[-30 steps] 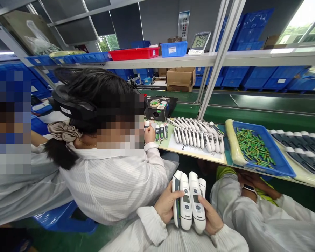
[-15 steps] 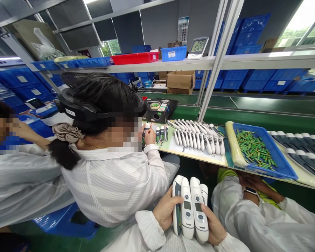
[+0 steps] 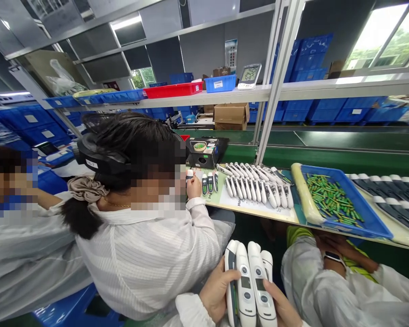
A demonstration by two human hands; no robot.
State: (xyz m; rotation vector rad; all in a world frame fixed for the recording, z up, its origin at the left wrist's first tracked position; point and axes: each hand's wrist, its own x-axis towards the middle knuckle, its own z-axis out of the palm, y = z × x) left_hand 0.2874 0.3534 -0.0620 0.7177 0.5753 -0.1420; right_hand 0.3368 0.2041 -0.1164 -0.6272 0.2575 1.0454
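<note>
A factory line: shelving with blue bins (image 3: 221, 83) stands over a long bench (image 3: 255, 210) carrying a row of white thermometers (image 3: 259, 188) and a blue tray of green batteries (image 3: 330, 200). A co-worker in white (image 3: 146, 254) sits alongside. Low in view, the left hand (image 3: 218, 290) and right hand (image 3: 282, 309) close around a bundle of thermometers (image 3: 250, 286), pressed between them. Since a second ago the bundle sits lower in view.

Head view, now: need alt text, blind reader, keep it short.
Two bare hands, left hand and right hand, clasp a bundle of white handheld thermometers low in the frame. A seated co-worker in a white striped coat works at a bench with rows of thermometers and a blue tray of green batteries.
</note>
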